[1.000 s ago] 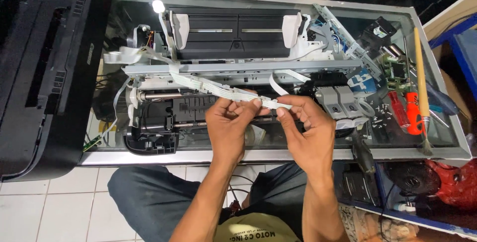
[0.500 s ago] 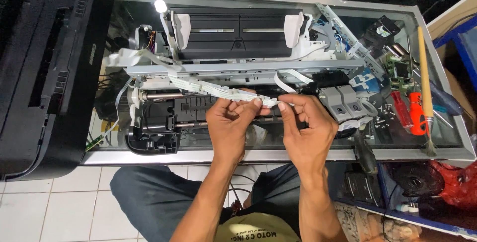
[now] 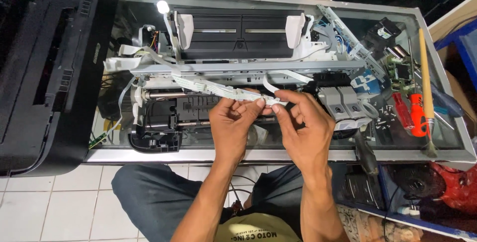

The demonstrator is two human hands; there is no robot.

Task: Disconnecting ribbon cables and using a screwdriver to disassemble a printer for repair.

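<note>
A stripped printer mechanism (image 3: 238, 43) lies on a glass-topped table (image 3: 278, 155). A long white flat ribbon cable (image 3: 203, 84) runs from its left side toward me. My left hand (image 3: 233, 122) pinches the cable near its free end with thumb and fingers. My right hand (image 3: 305, 127) grips the same cable's end just to the right, the two hands almost touching. Grey ink cartridges (image 3: 343, 104) sit right of my right hand.
A black printer cover (image 3: 44, 68) stands at the left. Red-handled screwdrivers (image 3: 412, 115), a wooden-handled brush (image 3: 425, 78), a green circuit board (image 3: 400, 68) and loose screws lie at the right. My knees and a white tiled floor (image 3: 49, 207) are below the table edge.
Both hands stayed on the ribbon cable and shifted only slightly; the right hand's fingers have regripped its end a little closer to the left hand.
</note>
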